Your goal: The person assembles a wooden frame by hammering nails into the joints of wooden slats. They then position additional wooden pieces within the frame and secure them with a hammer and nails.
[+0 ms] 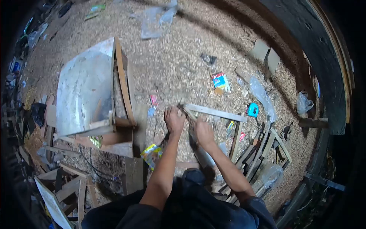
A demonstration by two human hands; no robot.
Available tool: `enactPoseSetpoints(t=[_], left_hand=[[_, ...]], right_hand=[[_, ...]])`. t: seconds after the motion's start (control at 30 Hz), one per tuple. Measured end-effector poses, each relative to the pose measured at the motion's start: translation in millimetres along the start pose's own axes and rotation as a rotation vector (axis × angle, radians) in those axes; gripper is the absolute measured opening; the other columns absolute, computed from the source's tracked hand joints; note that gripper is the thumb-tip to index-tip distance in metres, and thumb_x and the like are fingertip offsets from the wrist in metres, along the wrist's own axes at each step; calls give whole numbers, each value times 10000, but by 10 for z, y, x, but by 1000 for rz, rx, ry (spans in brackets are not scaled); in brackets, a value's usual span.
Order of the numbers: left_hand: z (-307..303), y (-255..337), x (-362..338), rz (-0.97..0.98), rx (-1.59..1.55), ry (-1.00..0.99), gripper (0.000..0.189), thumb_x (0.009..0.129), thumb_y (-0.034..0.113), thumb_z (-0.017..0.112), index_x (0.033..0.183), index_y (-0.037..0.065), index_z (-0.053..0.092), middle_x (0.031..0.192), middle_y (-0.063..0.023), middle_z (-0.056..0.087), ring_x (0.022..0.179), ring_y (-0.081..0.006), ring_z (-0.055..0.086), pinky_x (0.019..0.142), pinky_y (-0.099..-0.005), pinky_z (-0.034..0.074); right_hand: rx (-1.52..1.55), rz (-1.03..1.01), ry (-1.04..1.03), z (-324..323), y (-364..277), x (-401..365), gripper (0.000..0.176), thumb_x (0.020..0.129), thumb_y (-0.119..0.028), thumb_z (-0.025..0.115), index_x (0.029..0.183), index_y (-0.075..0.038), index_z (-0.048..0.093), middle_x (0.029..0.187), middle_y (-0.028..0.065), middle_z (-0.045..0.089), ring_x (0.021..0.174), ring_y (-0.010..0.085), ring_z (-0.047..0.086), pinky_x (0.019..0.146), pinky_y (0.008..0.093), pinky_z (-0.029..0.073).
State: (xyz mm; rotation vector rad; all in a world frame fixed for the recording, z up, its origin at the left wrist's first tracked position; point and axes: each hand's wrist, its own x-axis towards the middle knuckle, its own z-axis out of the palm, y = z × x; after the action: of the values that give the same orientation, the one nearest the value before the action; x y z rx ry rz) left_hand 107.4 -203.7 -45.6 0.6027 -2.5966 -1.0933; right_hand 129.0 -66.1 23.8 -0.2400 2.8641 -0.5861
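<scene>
In the middle of the view my left hand (175, 120) is closed at the left end of a joined wooden frame; what lies inside its fingers is hidden. Close on its right, my right hand (204, 133) has its fingers curled round a short wooden piece (189, 113) that slants down from the same corner. A pale wooden strip (215, 111) runs from that corner to the right. At its far end another strip (236, 138) extends down toward my legs.
A wooden box with a pale metallic top (87, 89) stands at left. A teal tape measure (252, 110) lies right of the frame. Wood strips (263, 147) are piled at lower right. A slatted wooden frame (70, 187) stands at lower left. Shavings and plastic scraps cover the ground.
</scene>
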Motion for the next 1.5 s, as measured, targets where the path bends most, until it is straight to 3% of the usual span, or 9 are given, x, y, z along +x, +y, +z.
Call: enactPoseSetpoints(t=[0.17, 0.3, 0.57, 0.67, 0.83, 0.97, 1.23, 1.33, 1.5], left_hand=[[-106, 92, 12, -8, -22, -15, 247, 643, 137, 768, 762, 2, 600, 822, -163, 598, 866, -365, 560, 825, -442, 460], [-81, 99, 24, -48, -16, -40, 183, 687, 89, 717, 789, -8, 600, 841, -179, 599, 880, -374, 553, 832, -442, 455], [-107, 107, 19, -39, -79, -37, 214, 671, 104, 734, 784, -10, 591, 840, -177, 585, 886, -373, 547, 837, -455, 446], [-29, 66, 12, -34, -43, -8, 199, 670, 122, 745, 745, 18, 593, 818, -160, 589, 863, -359, 549, 807, -440, 457], [-22, 38, 16, -7, -83, 14, 198, 653, 125, 751, 736, 34, 596, 817, -147, 591, 850, -344, 556, 796, -436, 460], [-11, 50, 9, -31, -95, 20, 181, 636, 100, 731, 760, 34, 618, 822, -140, 591, 846, -344, 560, 795, -442, 463], [-28, 43, 19, -31, -77, 13, 208, 628, 100, 755, 752, 36, 600, 826, -138, 593, 864, -341, 559, 796, -441, 461], [20, 17, 10, 6, -43, 30, 217, 629, 102, 758, 763, 38, 600, 823, -138, 594, 857, -341, 561, 800, -440, 463], [-46, 68, 3, -14, -64, 6, 248, 617, 123, 781, 777, 29, 617, 845, -143, 609, 863, -348, 564, 819, -432, 464]], right_hand=[[40, 65, -53, -1085, -777, 133, 256, 987, -224, 485, 943, 24, 528, 680, 280, 631, 639, 466, 647, 578, 565, 506], [-65, 33, -63, -62, -160, 67, 321, 988, -275, 504, 905, 33, 525, 659, 286, 622, 631, 491, 634, 570, 562, 500], [197, 105, 62, -904, -685, 88, 302, 1003, -256, 478, 919, 34, 496, 697, 300, 628, 664, 497, 635, 578, 560, 502], [-28, -16, -53, -3, -2, 33, 294, 1009, -253, 462, 922, 25, 498, 712, 298, 636, 673, 485, 644, 571, 557, 508], [-8, 93, -56, -998, -611, 204, 296, 1005, -275, 469, 971, 15, 518, 682, 277, 640, 639, 473, 646, 559, 559, 510], [-89, 52, -84, -148, -102, 109, 261, 978, -252, 506, 960, 4, 548, 660, 255, 641, 611, 456, 647, 539, 550, 511], [160, 46, 207, -772, -625, 173, 272, 988, -233, 497, 960, 35, 538, 640, 259, 627, 603, 463, 637, 547, 541, 508], [-50, 67, -15, 5, -53, 52, 299, 986, -261, 511, 965, 36, 537, 655, 260, 634, 622, 466, 641, 553, 545, 502], [78, 106, 15, -894, -618, 212, 333, 980, -286, 531, 918, 40, 555, 631, 295, 600, 632, 496, 617, 576, 587, 474]])
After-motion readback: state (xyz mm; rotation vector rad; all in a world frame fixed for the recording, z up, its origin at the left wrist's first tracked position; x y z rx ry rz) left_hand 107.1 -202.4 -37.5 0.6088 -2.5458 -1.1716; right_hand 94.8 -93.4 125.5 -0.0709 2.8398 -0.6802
